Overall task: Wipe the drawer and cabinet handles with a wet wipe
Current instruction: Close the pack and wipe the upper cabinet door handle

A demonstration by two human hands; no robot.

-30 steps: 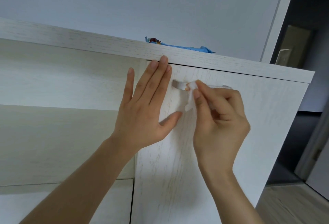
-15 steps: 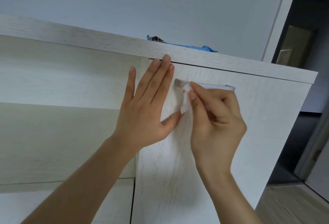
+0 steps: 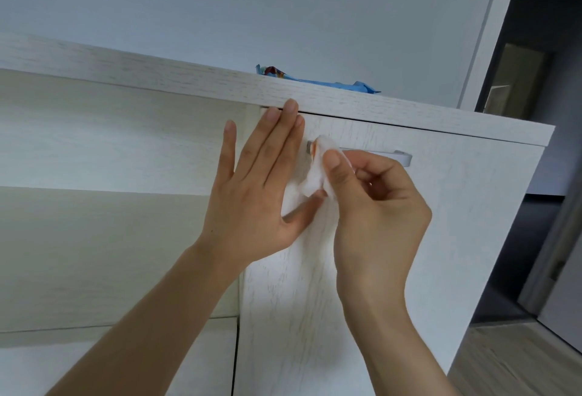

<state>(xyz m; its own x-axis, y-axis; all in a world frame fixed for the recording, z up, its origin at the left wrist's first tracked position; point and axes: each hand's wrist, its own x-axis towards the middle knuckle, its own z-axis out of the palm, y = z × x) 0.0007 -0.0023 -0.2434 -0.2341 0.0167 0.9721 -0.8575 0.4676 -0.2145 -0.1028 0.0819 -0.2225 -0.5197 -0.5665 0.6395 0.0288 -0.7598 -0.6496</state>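
Note:
A white wood-grain cabinet door (image 3: pixel 456 238) carries a horizontal silver handle (image 3: pixel 393 154) near its top edge. My right hand (image 3: pixel 374 206) pinches a crumpled white wet wipe (image 3: pixel 316 172) and presses it over the handle's left end. The middle of the handle is hidden behind my fingers; its right end shows. My left hand (image 3: pixel 258 188) lies flat with fingers spread against the door's left edge, fingertips touching the underside of the cabinet top.
A blue wet-wipe packet (image 3: pixel 318 80) lies on the cabinet top (image 3: pixel 157 77). To the left is an open shelf recess (image 3: pixel 110 206). A dark doorway (image 3: pixel 535 112) and wooden floor (image 3: pixel 519 364) are on the right.
My right hand has shifted the wipe a little left along the handle, now covering its left end. My left hand stays flat on the door.

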